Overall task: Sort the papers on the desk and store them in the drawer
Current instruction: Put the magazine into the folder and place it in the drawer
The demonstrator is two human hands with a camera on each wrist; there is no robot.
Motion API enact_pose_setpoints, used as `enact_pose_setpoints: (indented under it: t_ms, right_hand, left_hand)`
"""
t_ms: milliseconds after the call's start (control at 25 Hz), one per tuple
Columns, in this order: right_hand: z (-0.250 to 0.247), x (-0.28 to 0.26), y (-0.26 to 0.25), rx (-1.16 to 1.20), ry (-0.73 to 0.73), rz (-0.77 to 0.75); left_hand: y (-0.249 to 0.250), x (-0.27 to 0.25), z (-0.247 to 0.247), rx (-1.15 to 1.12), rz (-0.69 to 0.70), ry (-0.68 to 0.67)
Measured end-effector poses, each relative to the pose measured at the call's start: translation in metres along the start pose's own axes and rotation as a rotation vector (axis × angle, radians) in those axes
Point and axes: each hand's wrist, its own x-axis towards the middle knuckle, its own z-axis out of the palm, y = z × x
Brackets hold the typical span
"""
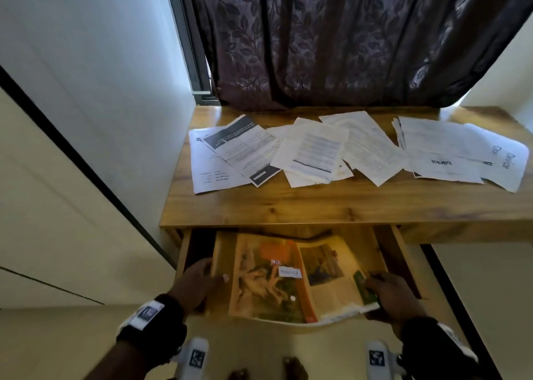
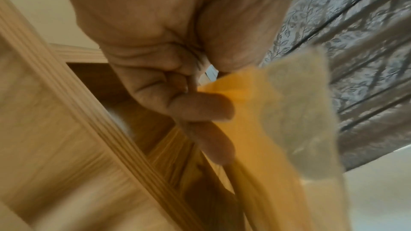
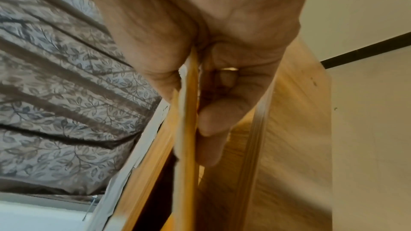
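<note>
Hands [image 1: 291, 289] gripping books [image 1: 297, 278] over drawer [image 1: 401, 253]

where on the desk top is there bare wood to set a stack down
A bare strip of desk top runs along the near edge, between the scattered papers and the open drawer. A thinner strip lies between papers and curtain. The middle band is crowded with overlapping sheets. The drawer holds a magazine.

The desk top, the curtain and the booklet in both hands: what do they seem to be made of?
Desk top: wood or wood-look laminate, glossy; grain and a knot show, light reflects.
Curtain: thin woven fabric, dark, with a leaf pattern; it hangs in soft folds and light passes through.
Booklet: printed paper with a colour cover; thin page edges show, and it sags between left hand and right hand.
</note>
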Motion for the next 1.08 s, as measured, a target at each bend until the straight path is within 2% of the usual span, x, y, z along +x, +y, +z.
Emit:
enact_pose_setpoints:
  t_ms: [120, 200, 280, 360, 400, 480, 600, 680, 760, 800, 880, 960, 1080]
  right_hand:
    - [0.001, 0.029, -0.012, -0.074, -0.049, -0.055]
    - [0.0, 0.049, -0.015, -0.062, -0.065, -0.058]
    - [0.001, 0.061, -0.015, -0.044, -0.075, -0.064]
    - [0.0, 0.068, -0.011, -0.062, -0.068, -0.065]
    - [-0.003, 0.072, -0.008, -0.088, -0.054, -0.077]
    - [-0.009, 0.08, -0.001, -0.215, -0.017, -0.14]
    - [-0.015, 0.08, 0.008, -0.582, 0.008, -0.251]
    - [-0.013, 0.072, 0.015, -0.883, -0.123, -0.354]
    - [-0.007, 0.063, 0.019, -1.143, -0.321, -0.453]
    - [-0.004, 0.059, 0.02, -1.232, -0.365, -0.484]
    - [0.002, 0.055, 0.016, -1.302, -0.321, -0.524]
    - [0.007, 0.054, 0.011, -1.36, -0.255, -0.587]
    - [0.009, 0.06, 0.003, -1.407, -0.139, -0.661]
  left_hand:
    - [0.017, 0.019, 0.01, 0.059, -0.089, 0.015]
    - [0.027, 0.025, 0.017, 0.005, -0.172, 0.051]
    - [0.035, 0.024, 0.026, -0.056, -0.204, 0.081]
    - [0.036, 0.021, 0.032, 0.005, -0.204, 0.072]
    - [0.034, 0.021, 0.036, 0.087, -0.171, 0.074]
    - [0.023, 0.026, 0.035, 0.422, -0.087, 0.081]
    - [0.01, 0.033, 0.031, 0.879, 0.014, 0.039]
    - [0.027, 0.016, 0.046, 0.998, 0.055, -0.077]
    - [0.031, 0.013, 0.068, 1.078, 0.037, -0.283]
    - [0.033, 0.012, 0.079, 1.137, 0.042, -0.358]
    - [0.031, 0.018, 0.094, 1.284, 0.094, -0.42]
    - [0.03, 0.021, 0.097, 1.406, 0.246, -0.388]
    - [0.027, 0.027, 0.092, 1.487, 0.491, -0.177]
